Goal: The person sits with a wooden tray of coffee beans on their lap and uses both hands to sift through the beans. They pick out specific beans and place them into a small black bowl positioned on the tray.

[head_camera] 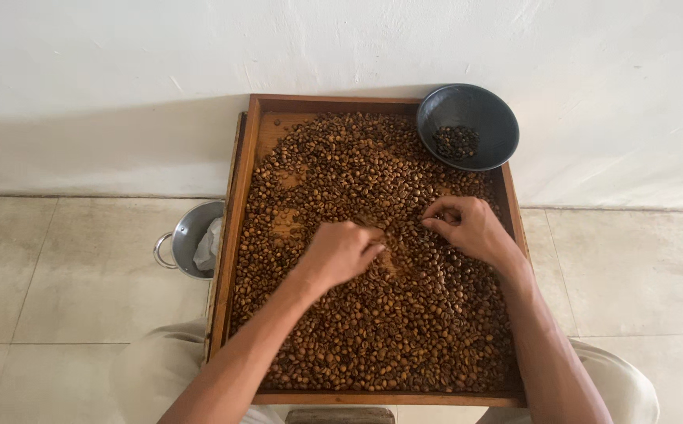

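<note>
Both hands point(340, 253) point(467, 226) rest fingertips-down on the beans point(373, 330), perhaps pinching some.

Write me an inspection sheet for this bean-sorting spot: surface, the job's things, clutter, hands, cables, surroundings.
Surface: wooden tray on the person's lap, bare wood showing in small patches.
Job's things: brown beans spread over the tray; dark bowl on the far right corner holds a few darker beans.
Clutter: metal pot with something white inside, on the floor left of the tray.
Hands: left hand curled on the beans; right hand pinching among them; what either grip holds cannot be told.
Cables: nothing seen.
Surroundings: white wall, pale tiled floor.
</note>
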